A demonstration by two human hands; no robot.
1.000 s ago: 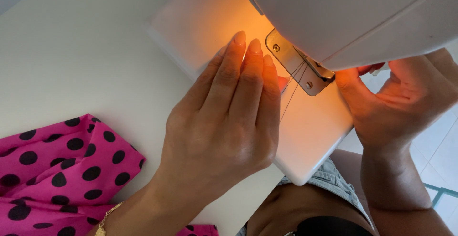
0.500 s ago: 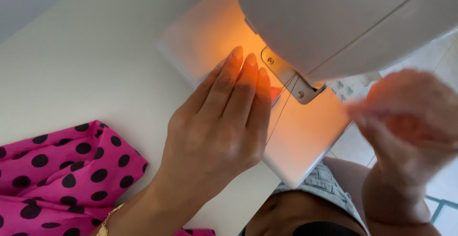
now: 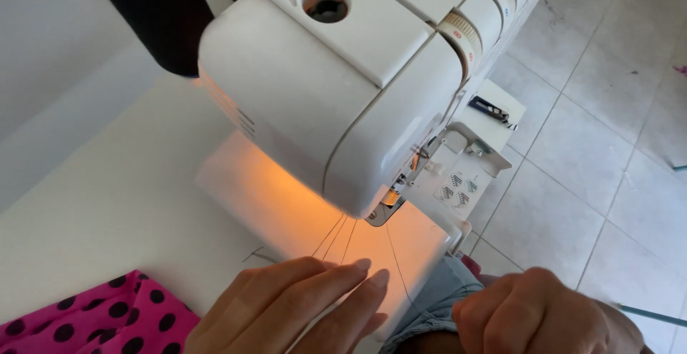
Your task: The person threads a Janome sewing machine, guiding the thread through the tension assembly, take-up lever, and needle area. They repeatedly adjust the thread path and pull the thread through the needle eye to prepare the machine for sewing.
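Observation:
A white serger sewing machine (image 3: 336,89) stands on a white table (image 3: 93,211), its lamp casting orange light on its bed. Several thin threads (image 3: 340,236) run from under the presser foot (image 3: 386,211) toward me. My left hand (image 3: 300,311) lies flat on the machine bed with its fingers together, fingertips on the ends of those threads. My right hand (image 3: 537,318) is closed in a fist just off the bed's right edge, above my lap; whether it grips a thread I cannot tell.
Pink fabric with black dots (image 3: 93,318) lies on the table at lower left. A dark thread cone (image 3: 154,18) stands behind the machine. Grey tiled floor (image 3: 608,132) spreads to the right. My denim-clad lap (image 3: 429,311) is under the bed's edge.
The view has tilted up and pulled back, showing the machine's top. My left hand has slid back from the presser foot toward me. My right hand has dropped lower and closed.

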